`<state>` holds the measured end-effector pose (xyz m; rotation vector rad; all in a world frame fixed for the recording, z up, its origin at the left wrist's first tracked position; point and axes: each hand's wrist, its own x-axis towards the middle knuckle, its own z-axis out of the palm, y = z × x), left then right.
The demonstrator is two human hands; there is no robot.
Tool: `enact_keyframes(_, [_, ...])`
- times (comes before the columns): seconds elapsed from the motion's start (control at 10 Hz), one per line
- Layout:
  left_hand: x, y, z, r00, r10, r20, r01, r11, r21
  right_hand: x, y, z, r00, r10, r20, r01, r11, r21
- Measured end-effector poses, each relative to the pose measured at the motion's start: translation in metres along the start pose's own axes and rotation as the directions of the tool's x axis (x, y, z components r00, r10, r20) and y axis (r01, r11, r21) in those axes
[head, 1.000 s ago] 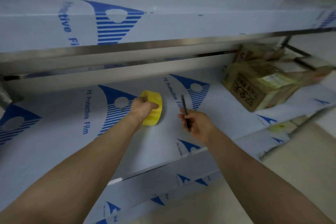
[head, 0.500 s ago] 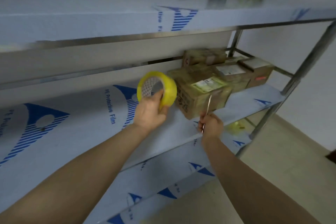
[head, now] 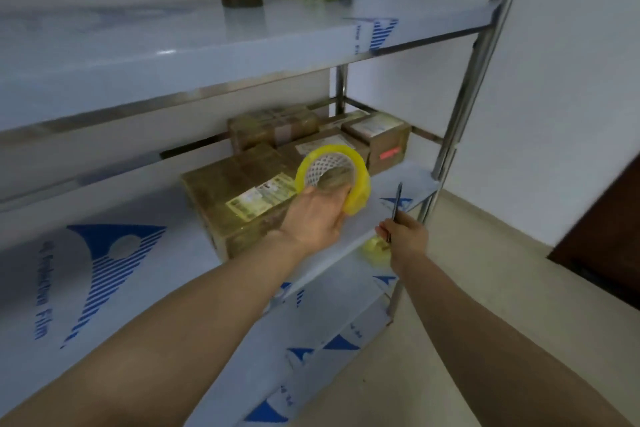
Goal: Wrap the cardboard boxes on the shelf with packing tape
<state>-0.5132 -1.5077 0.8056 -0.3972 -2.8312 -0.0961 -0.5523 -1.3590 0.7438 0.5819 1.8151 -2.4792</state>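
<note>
Left hand (head: 313,215) is gripping a yellow roll of packing tape with a white mesh-patterned core (head: 360,180), fingers wrapping its lower edge, holding it up at the right end of the large brown cardboard box with a printed label (head: 235,191). Right hand (head: 403,234) is clenching a slim dark pen-like tool (head: 397,199), tip pointing up, further right of that box and apart from the roll. Smaller brown cardboard boxes (head: 384,142) are sitting behind and right of the large box, all resting on the film-covered steel shelf (head: 410,175).
</note>
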Motion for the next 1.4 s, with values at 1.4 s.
enact_keyframes(1.4, [0.16, 0.086, 0.116, 0.565, -0.763, 0.314, 0.759, 0.63, 0.164, 0.327, -0.053, -0.01, 0.443, 0.172, 0.88, 0.896, -0.086, -0.435])
